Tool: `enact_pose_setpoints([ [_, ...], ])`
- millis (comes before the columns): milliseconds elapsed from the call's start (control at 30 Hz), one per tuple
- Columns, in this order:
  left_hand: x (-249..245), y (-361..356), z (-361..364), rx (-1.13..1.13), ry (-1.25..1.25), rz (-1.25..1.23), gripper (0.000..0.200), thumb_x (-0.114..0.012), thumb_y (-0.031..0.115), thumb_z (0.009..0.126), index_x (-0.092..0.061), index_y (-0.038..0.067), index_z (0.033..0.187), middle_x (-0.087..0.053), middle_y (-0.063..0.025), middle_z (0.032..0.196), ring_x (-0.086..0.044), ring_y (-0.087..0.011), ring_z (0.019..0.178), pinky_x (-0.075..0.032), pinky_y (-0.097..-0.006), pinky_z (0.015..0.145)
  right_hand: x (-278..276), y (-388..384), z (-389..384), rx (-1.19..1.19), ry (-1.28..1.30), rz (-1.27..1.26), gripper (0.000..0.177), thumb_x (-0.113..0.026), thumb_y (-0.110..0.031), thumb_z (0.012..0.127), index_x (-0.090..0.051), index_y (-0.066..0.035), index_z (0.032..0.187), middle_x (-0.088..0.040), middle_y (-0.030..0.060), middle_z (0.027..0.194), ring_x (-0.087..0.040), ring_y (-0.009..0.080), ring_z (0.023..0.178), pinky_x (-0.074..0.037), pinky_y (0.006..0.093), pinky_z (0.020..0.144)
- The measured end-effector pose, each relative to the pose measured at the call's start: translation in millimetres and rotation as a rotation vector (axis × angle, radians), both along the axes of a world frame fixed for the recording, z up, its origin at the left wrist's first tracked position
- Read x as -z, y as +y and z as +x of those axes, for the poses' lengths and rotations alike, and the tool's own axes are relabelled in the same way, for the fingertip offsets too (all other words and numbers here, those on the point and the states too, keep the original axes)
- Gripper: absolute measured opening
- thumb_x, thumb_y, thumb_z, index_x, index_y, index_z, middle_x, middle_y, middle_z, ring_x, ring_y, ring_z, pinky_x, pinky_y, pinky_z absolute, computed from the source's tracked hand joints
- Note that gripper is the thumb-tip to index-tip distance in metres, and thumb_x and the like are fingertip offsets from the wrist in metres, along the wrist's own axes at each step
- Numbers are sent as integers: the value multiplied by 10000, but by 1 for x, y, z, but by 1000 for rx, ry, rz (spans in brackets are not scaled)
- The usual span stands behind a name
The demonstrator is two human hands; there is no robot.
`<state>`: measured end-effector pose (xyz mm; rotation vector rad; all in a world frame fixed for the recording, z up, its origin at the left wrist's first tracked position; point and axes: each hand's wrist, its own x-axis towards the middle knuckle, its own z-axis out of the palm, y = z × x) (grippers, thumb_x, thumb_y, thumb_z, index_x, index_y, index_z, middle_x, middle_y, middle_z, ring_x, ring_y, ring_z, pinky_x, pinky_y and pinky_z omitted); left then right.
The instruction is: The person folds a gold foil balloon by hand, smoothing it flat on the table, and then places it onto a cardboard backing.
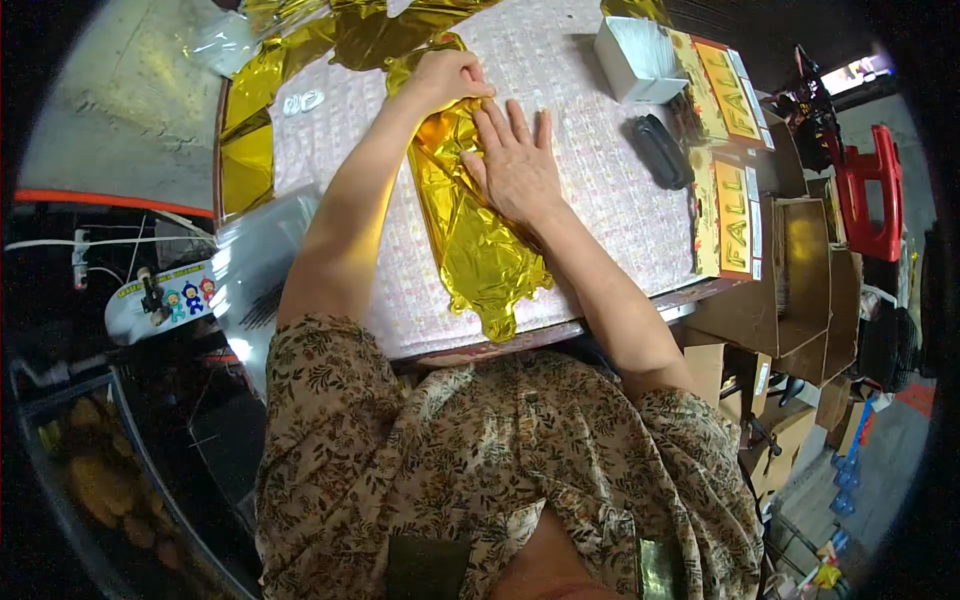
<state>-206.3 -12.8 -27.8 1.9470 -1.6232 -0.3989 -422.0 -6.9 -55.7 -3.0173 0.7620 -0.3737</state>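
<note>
A shiny gold foil balloon (480, 255), flat and uninflated, lies lengthwise on the patterned table cover, its near tip hanging over the front edge. At its far part, my left hand (447, 82) has its fingers curled in on the foil edge. My right hand (517, 165) rests palm down beside and partly on the balloon, fingers spread, its fingertips close to my left hand. The foil under both hands is creased and partly hidden.
More gold foil (365, 35) lies along the table's far and left edges. On the right are a white box of slips (640, 60), a black stapler-like object (661, 152) and "FALL" packs (735, 215). Small white rings (303, 102) lie at left; cardboard boxes (800, 275) stand beyond the right edge.
</note>
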Motion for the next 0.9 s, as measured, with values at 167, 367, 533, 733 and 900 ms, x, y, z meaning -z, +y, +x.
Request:
enact_pose_setpoints([
  [167, 7, 3, -3, -29, 124, -1, 295, -826, 326, 809, -698, 63, 853, -634, -22, 695, -571, -123, 637, -452, -298, 580, -4, 2, -1, -46, -8, -41, 641, -360, -482, 1058, -351, -78, 1555, -333, 81, 1626, -261, 307, 1517, -115, 584, 1227],
  [367, 14, 0, 4, 6, 49, -24, 369, -833, 413, 795, -690, 78, 855, -624, -18, 733, -558, -133, 676, -443, -313, 605, -5, 14, -5, -346, 11, 11, 624, -362, -463, 1062, -335, -93, 1564, -334, 77, 1628, -246, 272, 1525, -126, 500, 1251],
  [533, 12, 0, 2, -3, 77, -8, 379, -841, 430, 778, -691, 91, 854, -629, -13, 740, -568, -135, 678, -454, -310, 624, -13, 45, -27, -552, 35, 134, 662, -310, -501, 1068, -291, -84, 1582, -311, 107, 1636, -243, 269, 1529, -129, 462, 1261],
  [733, 17, 1, 1, -39, 76, 12, 319, -838, 383, 786, -697, 105, 854, -673, -20, 757, -607, -136, 690, -474, -309, 640, -53, 37, -33, -370, -364, 773, 593, -476, -274, 1046, -318, 52, 1515, -363, 289, 1543, -337, 401, 1453, -230, 487, 1221],
  [900, 17, -2, 5, -48, 100, -47, 346, -874, 375, 748, -714, 98, 880, -687, -23, 769, -634, -151, 713, -503, -314, 658, -5, 28, 2, -206, -228, 204, 711, -470, -418, 1042, -290, 77, 1520, -318, 273, 1578, -281, 396, 1487, -201, 501, 1227],
])
